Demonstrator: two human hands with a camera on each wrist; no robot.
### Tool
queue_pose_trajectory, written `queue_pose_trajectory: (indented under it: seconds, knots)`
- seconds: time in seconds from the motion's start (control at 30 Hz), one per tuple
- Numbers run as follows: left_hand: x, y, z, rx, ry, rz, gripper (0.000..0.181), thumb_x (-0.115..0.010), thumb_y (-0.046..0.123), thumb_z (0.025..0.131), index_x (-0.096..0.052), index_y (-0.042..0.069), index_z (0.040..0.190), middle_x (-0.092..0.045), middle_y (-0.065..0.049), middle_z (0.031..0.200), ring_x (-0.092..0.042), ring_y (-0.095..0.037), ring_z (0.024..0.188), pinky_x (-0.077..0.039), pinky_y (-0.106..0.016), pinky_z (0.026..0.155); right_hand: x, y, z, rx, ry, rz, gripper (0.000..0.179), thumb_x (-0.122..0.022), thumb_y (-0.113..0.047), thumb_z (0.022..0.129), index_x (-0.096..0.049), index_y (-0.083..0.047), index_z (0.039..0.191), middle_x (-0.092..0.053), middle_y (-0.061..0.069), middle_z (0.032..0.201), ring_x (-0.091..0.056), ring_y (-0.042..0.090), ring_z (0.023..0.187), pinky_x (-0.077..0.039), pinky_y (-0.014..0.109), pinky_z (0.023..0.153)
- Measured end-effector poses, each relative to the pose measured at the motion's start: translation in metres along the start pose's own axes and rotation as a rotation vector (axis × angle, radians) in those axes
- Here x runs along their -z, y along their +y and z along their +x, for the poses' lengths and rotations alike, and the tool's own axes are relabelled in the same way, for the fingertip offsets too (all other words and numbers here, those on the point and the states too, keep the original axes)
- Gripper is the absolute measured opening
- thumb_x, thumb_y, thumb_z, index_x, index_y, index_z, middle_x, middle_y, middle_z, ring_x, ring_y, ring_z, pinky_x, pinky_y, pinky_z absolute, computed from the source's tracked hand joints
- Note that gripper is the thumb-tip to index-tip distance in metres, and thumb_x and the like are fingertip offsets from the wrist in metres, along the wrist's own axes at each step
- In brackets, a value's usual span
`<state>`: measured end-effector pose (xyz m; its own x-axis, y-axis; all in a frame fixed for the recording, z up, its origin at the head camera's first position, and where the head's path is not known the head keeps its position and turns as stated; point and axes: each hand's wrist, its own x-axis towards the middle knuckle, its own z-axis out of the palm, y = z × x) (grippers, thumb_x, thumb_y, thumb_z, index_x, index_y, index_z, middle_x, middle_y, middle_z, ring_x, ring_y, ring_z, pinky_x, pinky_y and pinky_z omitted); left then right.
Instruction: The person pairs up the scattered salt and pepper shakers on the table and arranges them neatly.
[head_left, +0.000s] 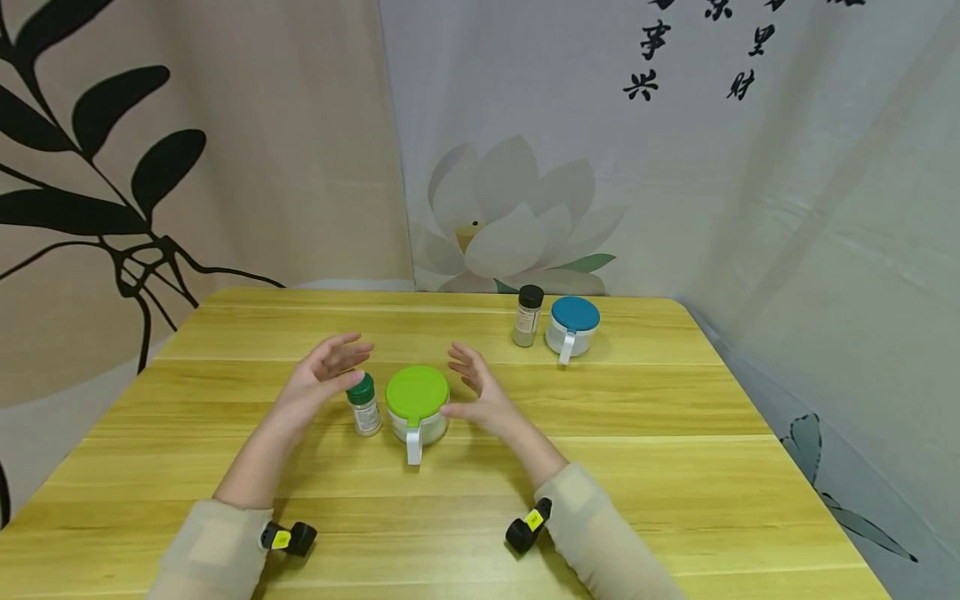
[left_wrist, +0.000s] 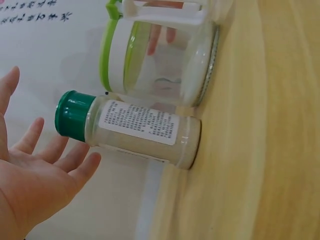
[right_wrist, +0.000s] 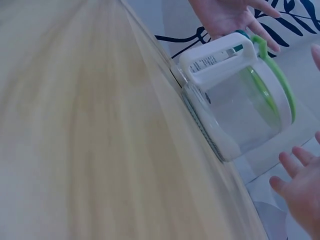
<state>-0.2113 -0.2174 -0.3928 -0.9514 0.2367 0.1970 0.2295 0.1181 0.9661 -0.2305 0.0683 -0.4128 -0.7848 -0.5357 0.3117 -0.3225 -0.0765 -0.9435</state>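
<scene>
A clear jar with a lime green lid and a white handle stands upright on the table, its handle toward me. Just left of it is a spice shaker with a dark green cap, a printed label and pale powder inside. My left hand is beside the shaker's cap with fingers spread; in the left wrist view the palm faces it and holds nothing. On the jar's other side my right hand hovers, fingers apart and nothing held. The right wrist view shows a gap between those fingers and the jar.
Farther back on the right stand a black-capped spice shaker and a jar with a blue lid, its white handle facing forward. The wooden table ends at a printed curtain behind.
</scene>
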Motion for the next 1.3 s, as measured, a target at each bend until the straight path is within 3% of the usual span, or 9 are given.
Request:
queue_pose_trajectory:
  seconds: [0.13,0.23,0.4,0.6,0.77,1.03,1.3]
  knots:
    - [0.001,0.003,0.001,-0.019,0.01,0.005,0.057,-0.059,0.014,0.096,-0.034,0.008,0.146,-0.042,-0.017,0.143,-0.036,-0.035,0.132,-0.022,-0.06,0.106,0.004,0.0,-0.001,0.001,0.012,-0.001,0.105,-0.081,-0.038,0.077,-0.016,0.002,0.149,-0.022,0.027,0.151,-0.023,0.046,0.136,-0.015,0.057,0.11]
    - [0.0,0.005,0.002,-0.026,0.009,0.009,0.057,-0.059,0.014,0.096,-0.034,0.008,0.146,-0.042,-0.017,0.144,-0.036,-0.035,0.132,-0.023,-0.06,0.106,0.008,0.007,-0.002,0.002,0.029,-0.021,0.109,-0.08,-0.047,0.074,-0.017,-0.003,0.15,-0.024,0.023,0.151,-0.026,0.041,0.136,-0.017,0.053,0.111]
    - [-0.002,0.007,0.005,-0.029,0.001,0.015,0.058,-0.06,0.017,0.096,-0.033,0.009,0.147,-0.041,-0.016,0.145,-0.036,-0.034,0.133,-0.027,-0.054,0.107,0.011,0.001,-0.005,0.009,0.039,-0.04,0.117,-0.078,-0.056,0.071,-0.015,0.003,0.149,-0.023,0.027,0.15,-0.025,0.044,0.136,-0.016,0.055,0.11]
    - [-0.005,0.011,0.009,-0.032,-0.003,0.009,0.057,-0.059,0.016,0.097,-0.032,0.01,0.147,-0.041,-0.014,0.146,-0.036,-0.031,0.133,-0.036,-0.034,0.104,0.016,-0.01,-0.009,0.017,0.037,-0.052,0.12,-0.075,-0.061,0.069,-0.015,0.005,0.148,-0.022,0.03,0.149,-0.024,0.048,0.135,-0.015,0.057,0.11]
    - [-0.007,0.015,0.01,-0.029,0.0,0.002,0.058,-0.059,0.016,0.097,-0.033,0.011,0.148,-0.041,-0.012,0.146,-0.036,-0.029,0.133,-0.037,-0.018,0.098,0.021,-0.01,-0.012,0.043,0.037,-0.033,0.116,-0.077,-0.055,0.072,-0.014,0.006,0.148,-0.021,0.031,0.149,-0.022,0.05,0.134,-0.013,0.059,0.11]
    - [-0.009,0.021,0.01,-0.06,0.009,-0.003,0.058,-0.061,0.017,0.096,-0.034,0.012,0.147,-0.041,-0.012,0.145,-0.036,-0.03,0.133,-0.037,-0.018,0.099,0.036,0.018,-0.01,0.057,0.058,-0.047,0.116,-0.077,-0.057,0.07,-0.015,0.0,0.15,-0.022,0.025,0.151,-0.025,0.043,0.136,-0.015,0.055,0.111]
    - [-0.016,0.025,0.012,-0.079,0.005,-0.024,0.057,-0.06,0.012,0.095,-0.035,0.011,0.146,-0.042,-0.013,0.145,-0.037,-0.03,0.132,-0.037,-0.02,0.1,0.044,0.016,-0.016,0.08,0.089,-0.051,0.107,-0.079,-0.05,0.074,-0.02,-0.004,0.15,-0.027,0.016,0.152,-0.027,0.036,0.138,-0.015,0.05,0.112]
